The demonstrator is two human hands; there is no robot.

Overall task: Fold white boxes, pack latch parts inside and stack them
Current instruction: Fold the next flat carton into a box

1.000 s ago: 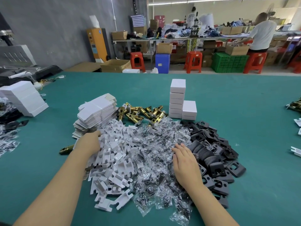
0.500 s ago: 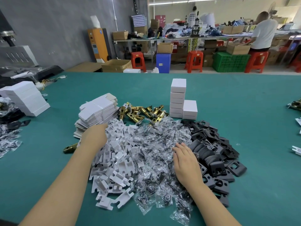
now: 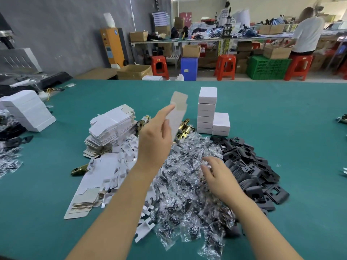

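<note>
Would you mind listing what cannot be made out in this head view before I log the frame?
- Flat box blank in the left hand: motion-blurred, so its creases and flaps are unclear.
- Brass latches: mostly hidden behind the left hand and blank; no count possible.
- Contents of the clear bags: too small and glare-covered.
- Right hand: its fingers are blurred; whether they pinch a bag is unclear.
- Closed white boxes: contents hidden.

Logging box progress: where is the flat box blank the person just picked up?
In the head view, the flat box blank is raised mid-frame, pinched in the left hand, just left of the stack of folded white boxes.
</note>
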